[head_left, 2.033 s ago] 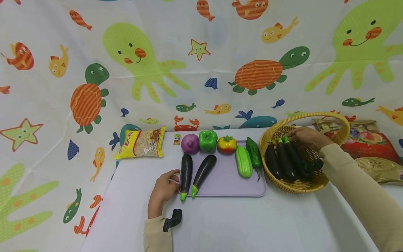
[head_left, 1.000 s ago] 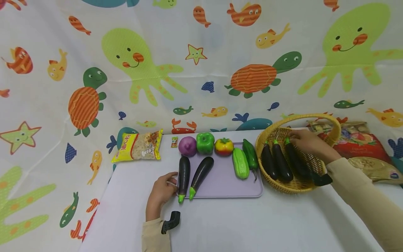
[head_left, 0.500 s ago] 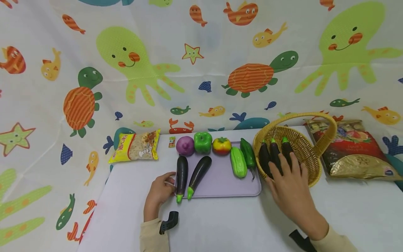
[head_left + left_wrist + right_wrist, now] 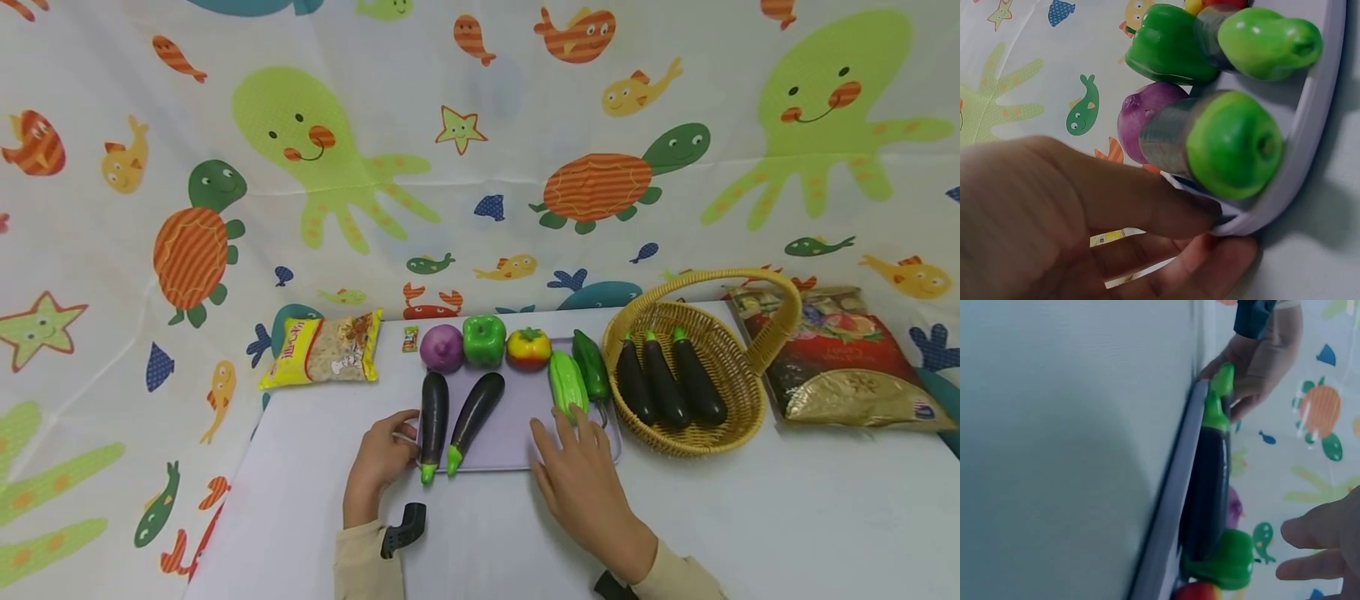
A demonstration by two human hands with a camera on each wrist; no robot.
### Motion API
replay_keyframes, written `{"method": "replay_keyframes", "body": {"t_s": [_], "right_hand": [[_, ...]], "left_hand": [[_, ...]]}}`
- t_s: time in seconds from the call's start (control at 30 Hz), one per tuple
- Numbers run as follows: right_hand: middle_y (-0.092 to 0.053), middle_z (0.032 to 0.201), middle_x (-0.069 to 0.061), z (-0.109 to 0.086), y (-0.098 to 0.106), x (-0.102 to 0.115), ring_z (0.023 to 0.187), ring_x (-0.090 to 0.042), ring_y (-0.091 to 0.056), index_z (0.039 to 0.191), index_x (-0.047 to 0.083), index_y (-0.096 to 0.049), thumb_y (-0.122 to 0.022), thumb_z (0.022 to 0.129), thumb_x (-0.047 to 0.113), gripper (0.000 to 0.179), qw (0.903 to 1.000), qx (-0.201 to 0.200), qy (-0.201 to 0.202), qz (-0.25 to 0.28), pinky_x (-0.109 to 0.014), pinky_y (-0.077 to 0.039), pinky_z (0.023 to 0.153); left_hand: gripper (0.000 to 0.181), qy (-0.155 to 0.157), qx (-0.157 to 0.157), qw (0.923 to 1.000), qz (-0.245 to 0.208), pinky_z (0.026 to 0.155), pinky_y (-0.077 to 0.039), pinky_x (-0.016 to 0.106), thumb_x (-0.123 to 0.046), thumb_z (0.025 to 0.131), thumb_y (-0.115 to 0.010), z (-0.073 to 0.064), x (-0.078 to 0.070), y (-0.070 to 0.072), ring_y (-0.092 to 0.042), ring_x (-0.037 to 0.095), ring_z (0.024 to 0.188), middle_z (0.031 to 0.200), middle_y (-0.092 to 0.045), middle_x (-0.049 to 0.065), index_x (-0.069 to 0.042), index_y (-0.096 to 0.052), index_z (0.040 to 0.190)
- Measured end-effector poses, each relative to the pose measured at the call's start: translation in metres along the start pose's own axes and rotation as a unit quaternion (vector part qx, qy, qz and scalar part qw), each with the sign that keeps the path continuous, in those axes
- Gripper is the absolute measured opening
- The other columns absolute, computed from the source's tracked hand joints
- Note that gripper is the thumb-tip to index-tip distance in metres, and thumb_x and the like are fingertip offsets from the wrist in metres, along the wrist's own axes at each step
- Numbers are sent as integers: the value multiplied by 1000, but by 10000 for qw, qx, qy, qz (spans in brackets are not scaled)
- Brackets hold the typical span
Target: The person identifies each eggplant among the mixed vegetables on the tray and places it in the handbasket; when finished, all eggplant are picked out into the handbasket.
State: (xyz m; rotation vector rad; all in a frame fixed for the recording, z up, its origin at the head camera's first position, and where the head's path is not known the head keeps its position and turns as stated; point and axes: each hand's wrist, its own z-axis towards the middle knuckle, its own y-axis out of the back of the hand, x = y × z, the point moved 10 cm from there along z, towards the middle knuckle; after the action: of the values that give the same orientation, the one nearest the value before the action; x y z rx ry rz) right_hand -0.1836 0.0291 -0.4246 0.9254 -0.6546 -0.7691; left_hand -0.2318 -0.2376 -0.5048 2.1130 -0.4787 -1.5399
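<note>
My left hand (image 4: 382, 462) pinches the front left corner of the lilac tray (image 4: 517, 442); in the left wrist view the thumb (image 4: 1166, 203) lies over the rim. Beside it on the tray lie two dark eggplants (image 4: 433, 421), their green stems towards me. My right hand (image 4: 588, 492) hovers over the tray's front right part, fingers spread, holding nothing. Just beyond its fingertips lies a light green ridged vegetable (image 4: 567, 379), partly hidden. A wicker basket (image 4: 742, 396) to the right holds three eggplants (image 4: 660, 383) side by side.
Along the tray's back sit a purple onion (image 4: 442, 347), a green bell pepper (image 4: 483, 340) and a red-yellow tomato (image 4: 528, 347). A green chili pepper (image 4: 591, 362) lies nearest the basket. A yellow snack bag (image 4: 326, 348), small packet (image 4: 410, 338) and red-gold bag (image 4: 847, 358) stand behind.
My right hand has let go of the rightmost eggplant in the basket, come out towards me and moved left over the tray. The left hand keeps its place at the tray corner.
</note>
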Motion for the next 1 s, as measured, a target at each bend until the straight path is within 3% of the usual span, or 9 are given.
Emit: {"method": "replay_keyframes", "body": {"t_s": [0.13, 0.27, 0.37, 0.53, 0.77, 1.0], "right_hand": [[-64, 120, -23, 22, -13, 18, 111, -41, -59, 124, 4, -66, -80, 85, 15, 43, 9991, 9, 257, 346, -52, -54, 84], [-63, 124, -19, 37, -31, 45, 104, -34, -60, 122, 8, -68, -81, 83, 9, 41, 9940, 436, 907, 423, -41, -57, 78], [-61, 132, -15, 43, -44, 65, 107, -30, -59, 123, 13, -69, -79, 86, 9, 38, 9859, 760, 1466, 260, -38, -57, 79], [-59, 139, -9, 45, -58, 85, 124, -31, -54, 124, 20, -70, -75, 92, 16, 33, 9722, 958, 2135, -118, -42, -54, 89], [-63, 132, -4, 42, -67, 92, 129, -31, -52, 125, 23, -71, -70, 96, 22, 29, 9619, 982, 2514, -433, -44, -52, 94], [-65, 127, -2, 41, -68, 93, 126, -29, -53, 122, 23, -72, -72, 95, 22, 27, 9586, 827, 2663, -584, -43, -52, 93]], "left_hand": [[62, 13, -10, 10000, -5, 60, -50, 30, 15, 74, -59, 1, 1, 0, -63, 16, 69, 99, -65, 13, 3, -62, 135], [61, -11, -10, 10000, 9, 60, -49, 29, 14, 74, -59, 2, 0, 0, -62, 15, 69, 98, -65, 12, 2, -62, 134], [61, -69, -35, 10000, 60, 60, -48, 29, 13, 74, -60, 2, 0, 0, -62, 15, 68, 97, -65, 11, 2, -63, 134], [61, -94, -89, 9998, 155, 59, -47, 30, 12, 74, -62, 2, 0, 1, -62, 15, 66, 96, -66, 10, 1, -64, 133], [62, -82, -79, 9998, 153, 59, -48, 30, 13, 72, -61, 1, -1, 1, -63, 15, 67, 96, -66, 11, 2, -64, 132], [61, -57, -77, 9999, 116, 59, -48, 30, 13, 72, -62, 1, -1, 1, -63, 15, 67, 96, -66, 11, 2, -64, 132]]}}
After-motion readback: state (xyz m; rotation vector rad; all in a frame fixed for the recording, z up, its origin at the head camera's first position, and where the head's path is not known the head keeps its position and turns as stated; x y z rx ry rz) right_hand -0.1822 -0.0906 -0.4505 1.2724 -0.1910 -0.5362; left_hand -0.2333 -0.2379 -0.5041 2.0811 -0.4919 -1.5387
